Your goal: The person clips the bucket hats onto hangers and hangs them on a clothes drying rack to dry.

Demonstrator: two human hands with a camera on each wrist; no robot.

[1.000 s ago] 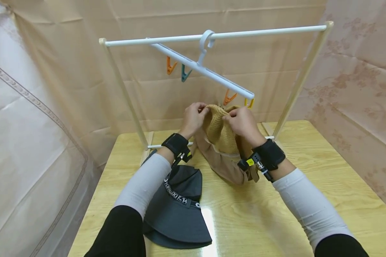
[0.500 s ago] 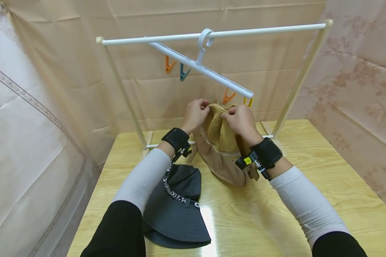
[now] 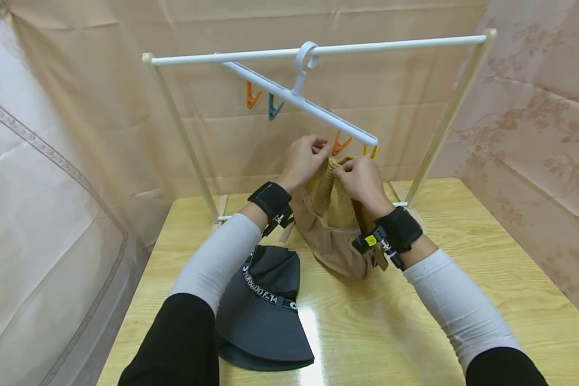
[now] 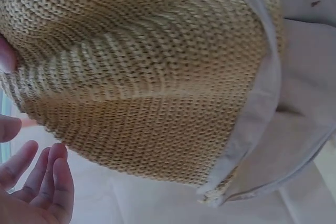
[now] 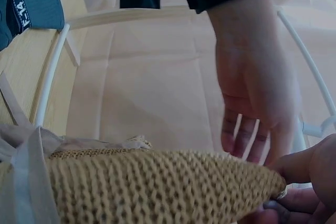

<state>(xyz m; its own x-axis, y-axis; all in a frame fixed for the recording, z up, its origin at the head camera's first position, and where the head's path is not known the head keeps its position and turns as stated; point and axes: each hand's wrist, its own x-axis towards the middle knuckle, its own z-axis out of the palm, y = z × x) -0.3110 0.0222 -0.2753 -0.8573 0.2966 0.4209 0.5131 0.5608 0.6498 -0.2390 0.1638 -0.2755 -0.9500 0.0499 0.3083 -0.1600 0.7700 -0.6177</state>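
Note:
A tan sun hat with a knitted straw-like crown and a cloth brim hangs below the right end of a white clip hanger. My right hand pinches the crown's gathered top; in the right wrist view its thumb and fingers close on the knit tip. My left hand is beside that top, close to an orange clip. In the left wrist view, the left hand's loosely bent fingers are apart from the knit. A yellow clip sits above the right hand.
A dark grey bucket hat with a lettered band lies folded on the wooden table. The hanger hooks over the white rail of a standing rack. Another orange clip and a teal clip hang at its left.
My left hand has let go of the sun hat's crown and moved up and right toward the orange clip. The right hand keeps its pinch in nearly the same place.

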